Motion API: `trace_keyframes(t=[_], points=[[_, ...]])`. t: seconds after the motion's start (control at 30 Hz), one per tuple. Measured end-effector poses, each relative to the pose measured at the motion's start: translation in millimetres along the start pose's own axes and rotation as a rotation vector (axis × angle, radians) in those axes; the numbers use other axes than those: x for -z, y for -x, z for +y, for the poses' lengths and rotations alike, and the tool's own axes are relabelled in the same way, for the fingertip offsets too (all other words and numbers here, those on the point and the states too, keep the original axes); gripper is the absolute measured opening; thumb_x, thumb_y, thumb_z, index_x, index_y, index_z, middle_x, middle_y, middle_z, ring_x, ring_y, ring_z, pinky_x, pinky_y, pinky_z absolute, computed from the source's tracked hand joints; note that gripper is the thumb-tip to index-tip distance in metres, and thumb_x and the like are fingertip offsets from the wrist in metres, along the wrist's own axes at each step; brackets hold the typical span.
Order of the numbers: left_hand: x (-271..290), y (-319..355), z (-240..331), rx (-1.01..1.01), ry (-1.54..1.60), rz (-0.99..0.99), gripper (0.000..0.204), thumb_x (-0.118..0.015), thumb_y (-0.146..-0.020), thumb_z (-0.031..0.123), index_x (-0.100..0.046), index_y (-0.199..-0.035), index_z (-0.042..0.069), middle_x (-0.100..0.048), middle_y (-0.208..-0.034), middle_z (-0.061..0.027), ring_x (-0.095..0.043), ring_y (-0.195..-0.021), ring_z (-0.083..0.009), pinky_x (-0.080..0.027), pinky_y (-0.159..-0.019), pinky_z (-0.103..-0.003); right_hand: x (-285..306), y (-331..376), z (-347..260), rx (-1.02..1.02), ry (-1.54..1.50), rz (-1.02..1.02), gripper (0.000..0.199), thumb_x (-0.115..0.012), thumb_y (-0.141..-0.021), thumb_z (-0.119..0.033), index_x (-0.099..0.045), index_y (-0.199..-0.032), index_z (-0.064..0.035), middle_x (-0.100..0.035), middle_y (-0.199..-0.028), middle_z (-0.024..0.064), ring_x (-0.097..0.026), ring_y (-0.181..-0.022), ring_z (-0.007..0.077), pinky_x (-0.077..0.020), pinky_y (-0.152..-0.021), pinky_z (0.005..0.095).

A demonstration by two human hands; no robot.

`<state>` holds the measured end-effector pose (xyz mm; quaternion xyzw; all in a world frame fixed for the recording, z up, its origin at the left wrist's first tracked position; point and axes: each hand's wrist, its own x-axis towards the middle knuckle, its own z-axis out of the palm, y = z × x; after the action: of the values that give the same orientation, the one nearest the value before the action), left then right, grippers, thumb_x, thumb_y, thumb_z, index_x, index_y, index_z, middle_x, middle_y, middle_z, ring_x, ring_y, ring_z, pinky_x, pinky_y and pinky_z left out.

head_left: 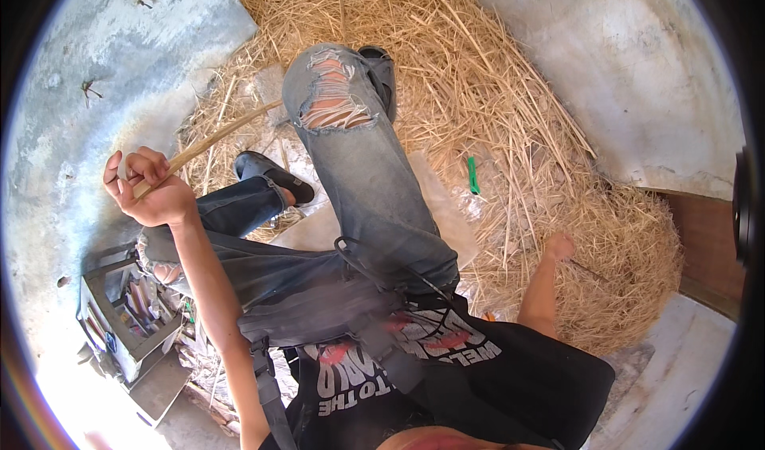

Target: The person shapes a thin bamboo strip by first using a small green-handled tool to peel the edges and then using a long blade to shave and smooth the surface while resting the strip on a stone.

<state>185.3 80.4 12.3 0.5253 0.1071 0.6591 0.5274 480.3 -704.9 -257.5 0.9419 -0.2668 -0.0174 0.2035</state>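
Observation:
My left hand is raised at the left, fingers curled around a thin straw-coloured stalk bundle. The bundle slants up and right toward my raised knee, its far end near the knee's edge. A pale band shows at the fingers of this hand. At the right, my right hand reaches down to the heap of straw, its fingers closed. A thin dark twig-like piece lies just beside it; whether the hand grips that or some straw, I cannot tell.
Loose straw covers the floor ahead. A narrow green object lies on it. Pale walls stand on both sides. At lower left is a box-like shelf with books or papers. My bent legs and dark sandals take up the middle.

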Motion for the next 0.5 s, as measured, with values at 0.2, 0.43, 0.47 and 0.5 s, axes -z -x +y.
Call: trace_keyframes(t=[0.2, 0.43, 0.47, 0.5], points=[[-9.8, -3.2, -0.9, -0.006, -0.050, 0.005, 0.038, -0.043, -0.093, 0.031, -0.056, -0.117, 0.004, -0.034, -0.055, -0.0028, -0.034, -0.052, -0.0140, -0.029, -0.050, -0.027, -48.0, 87.2, -152.4, 0.474, -0.858, 0.027, 0.031, -0.073, -0.079, -0.015, -0.065, -0.104, 0.0020, -0.065, -0.101, 0.0225, -0.064, -0.090, 0.0367, -0.0515, -0.086, 0.0429], [-0.5, -2.6, 2.2, -0.004, -0.081, 0.031, 0.039, -0.043, -0.091, 0.032, -0.056, -0.115, 0.005, -0.033, -0.055, -0.0024, -0.033, -0.052, -0.0136, -0.028, -0.049, -0.026, -37.7, 103.8, -207.2, 0.349, -0.822, -0.086, 0.035, -0.073, -0.082, -0.025, -0.064, -0.106, -0.0005, -0.063, -0.108, 0.0228, -0.060, -0.107, 0.0368, -0.0468, -0.096, 0.0455], [2.6, -2.5, 3.3, -0.003, -0.086, 0.038, 0.039, -0.043, -0.091, 0.032, -0.056, -0.115, 0.005, -0.033, -0.055, -0.0025, -0.033, -0.052, -0.0136, -0.028, -0.049, -0.026, -37.4, 100.1, -201.5, 0.272, -0.782, -0.054, 0.035, -0.073, -0.083, -0.025, -0.064, -0.107, -0.0009, -0.062, -0.111, 0.0226, -0.058, -0.109, 0.0369, -0.0461, -0.097, 0.0457], [5.5, -2.6, 4.2, -0.003, -0.095, 0.033, 0.039, -0.043, -0.091, 0.032, -0.056, -0.116, 0.005, -0.033, -0.056, -0.0025, -0.033, -0.052, -0.0136, -0.028, -0.049, -0.026, -37.5, 96.3, -194.0, 0.177, -0.747, -0.039, 0.035, -0.072, -0.083, -0.025, -0.064, -0.107, -0.0013, -0.061, -0.114, 0.0225, -0.057, -0.111, 0.0369, -0.0455, -0.098, 0.0458]])
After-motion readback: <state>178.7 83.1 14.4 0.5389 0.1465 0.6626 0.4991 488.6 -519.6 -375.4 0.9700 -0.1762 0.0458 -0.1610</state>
